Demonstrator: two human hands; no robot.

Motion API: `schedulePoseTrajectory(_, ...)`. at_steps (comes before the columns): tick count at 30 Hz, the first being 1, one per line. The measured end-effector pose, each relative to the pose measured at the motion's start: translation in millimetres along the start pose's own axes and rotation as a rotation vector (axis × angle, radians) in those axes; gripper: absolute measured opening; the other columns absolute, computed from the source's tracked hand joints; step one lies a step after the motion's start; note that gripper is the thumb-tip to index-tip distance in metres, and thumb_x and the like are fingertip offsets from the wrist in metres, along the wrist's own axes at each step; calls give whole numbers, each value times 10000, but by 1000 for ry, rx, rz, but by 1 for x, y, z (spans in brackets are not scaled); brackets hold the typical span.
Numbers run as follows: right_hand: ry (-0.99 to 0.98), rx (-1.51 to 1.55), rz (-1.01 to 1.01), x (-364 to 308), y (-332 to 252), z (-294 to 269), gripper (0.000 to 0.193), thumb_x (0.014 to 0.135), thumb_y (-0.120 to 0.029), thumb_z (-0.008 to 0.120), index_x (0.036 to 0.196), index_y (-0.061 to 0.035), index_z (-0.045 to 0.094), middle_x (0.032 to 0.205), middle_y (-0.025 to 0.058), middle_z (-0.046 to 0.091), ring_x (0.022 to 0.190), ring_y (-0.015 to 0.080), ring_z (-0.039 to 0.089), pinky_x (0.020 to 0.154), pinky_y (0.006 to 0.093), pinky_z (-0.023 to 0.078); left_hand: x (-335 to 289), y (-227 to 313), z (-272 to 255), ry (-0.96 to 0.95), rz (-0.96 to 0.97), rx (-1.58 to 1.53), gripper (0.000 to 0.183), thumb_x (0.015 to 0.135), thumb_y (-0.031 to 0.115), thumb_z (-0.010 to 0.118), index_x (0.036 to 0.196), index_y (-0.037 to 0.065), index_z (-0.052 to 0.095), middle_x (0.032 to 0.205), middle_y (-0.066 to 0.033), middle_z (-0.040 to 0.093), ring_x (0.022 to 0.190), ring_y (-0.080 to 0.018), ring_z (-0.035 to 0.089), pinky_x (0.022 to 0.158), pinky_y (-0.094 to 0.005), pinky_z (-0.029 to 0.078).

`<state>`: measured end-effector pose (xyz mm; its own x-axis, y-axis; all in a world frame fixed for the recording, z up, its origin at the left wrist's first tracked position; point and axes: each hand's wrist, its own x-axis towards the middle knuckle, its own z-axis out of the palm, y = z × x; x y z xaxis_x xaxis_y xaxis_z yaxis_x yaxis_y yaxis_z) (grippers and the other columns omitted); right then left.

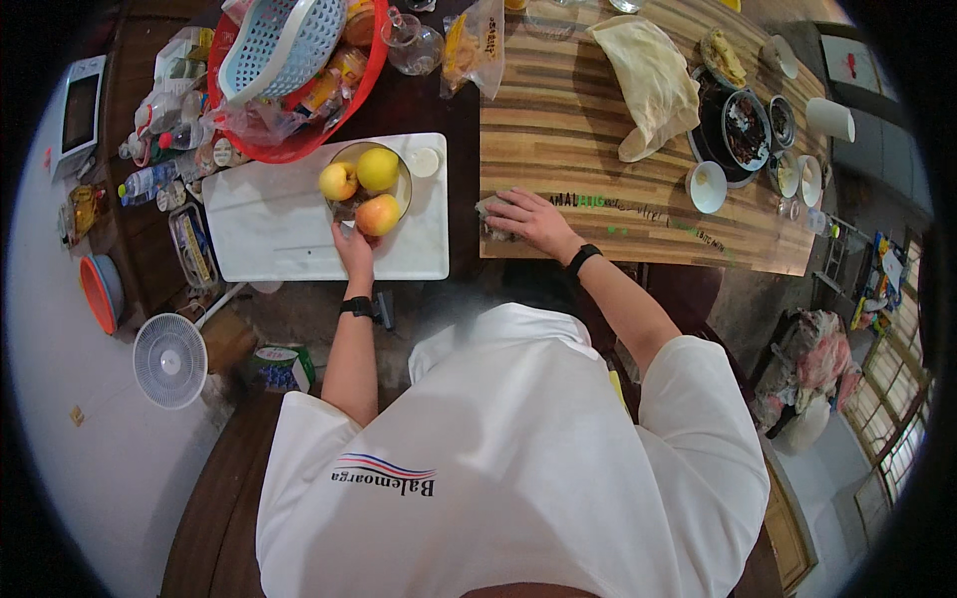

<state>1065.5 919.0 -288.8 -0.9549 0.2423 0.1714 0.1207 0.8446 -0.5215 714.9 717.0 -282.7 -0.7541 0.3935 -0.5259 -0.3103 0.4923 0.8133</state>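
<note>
At the near rim of a clear bowl (pixel 407 179) is my left hand (pixel 356 253), its fingers closed on the edge. Yellow and reddish apples (pixel 378 169) lie in the bowl, which stands on a white marble-look board (pixel 269 224). To the right, my right hand (pixel 535 218) presses a bunched greyish rag (pixel 492 216) onto the near left corner of the striped wooden table top (pixel 558 110). Its fingers lie over the rag and hide most of it. A small white round dish or lid (pixel 425 161) sits beside the bowl.
A red basin (pixel 289 149) with packages and a pale blue basket (pixel 284 45) stands at the far left. Beyond the board is a glass jug (pixel 411 45). On the striped table are a cream cloth (pixel 653 85), a white bowl (pixel 707 187) and a dark pan (pixel 710 125).
</note>
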Motion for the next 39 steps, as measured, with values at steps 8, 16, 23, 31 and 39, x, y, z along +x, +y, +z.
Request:
schedulePoseTrajectory(8, 181, -116, 151, 44, 59, -15, 658, 737, -22, 779, 1361, -197, 664, 1481, 13, 609, 1383, 303, 544, 1186, 458, 466, -7, 10, 5, 14, -6, 1, 535, 1085, 169, 560, 1540, 48, 306, 1074, -198, 667, 731, -260, 714, 587, -349, 588)
schedulePoseTrajectory(16, 300, -194, 334, 110, 143, -51, 670, 761, 150, 685, 1341, -186, 702, 1456, 20, 640, 1390, 324, 539, 1153, 450, 498, -3, 6, 2, -6, 28, -7, 535, 1078, 164, 569, 1531, 40, 312, 1043, -187, 663, 687, -254, 691, 586, -348, 573)
schedulePoseTrajectory(23, 379, -180, 433, 120, 125, -40, 606, 739, 134, 713, 1267, -161, 747, 1456, 24, 646, 1374, 310, 557, 1159, 447, 491, -3, 2, 1, -20, 27, -30, 522, 1074, 147, 560, 1519, 43, 308, 982, -167, 663, 672, -231, 681, 573, -337, 558)
schedulePoseTrajectory(31, 230, -54, 276, 83, 71, -25, 515, 780, 82, 693, 1246, -127, 754, 1462, 35, 641, 1401, 312, 533, 1177, 435, 461, 0, -3, -1, 4, 6, -28, 485, 1076, 167, 578, 1484, 47, 346, 973, -163, 667, 663, -228, 695, 560, -335, 573)
schedulePoseTrajectory(39, 111, 52, 116, 42, 24, -5, 530, 768, 52, 711, 1271, -112, 723, 1481, 54, 628, 1421, 327, 519, 1215, 493, 423, 0, 2, 3, 8, -4, -32, 483, 1079, 164, 583, 1487, 58, 347, 1016, -167, 666, 714, -238, 712, 568, -347, 594)
